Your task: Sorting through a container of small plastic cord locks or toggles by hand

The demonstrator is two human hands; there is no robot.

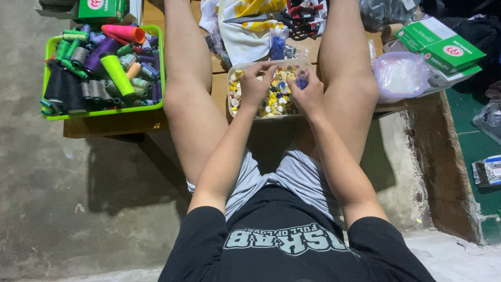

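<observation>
Sitting at far left: a green basket (51, 52) heaped with thread cones (116, 73) in pink, green, purple and grey. Hovering over the near left part of a clear tray of small bobbins (271, 99), between the knees: the left hand (255, 83), fingers curled narrow, tips down among the yellow, white and blue pieces. Resting just beside it, over the tray's right part: the right hand (309, 91), pinching a small blue bobbin (301, 81) between thumb and fingers. Lying beyond the tray: scissors (261, 19) on white and yellow cloth. Standing at right: a clear lidded tub (401, 76), touching green boxes (441, 48).
</observation>
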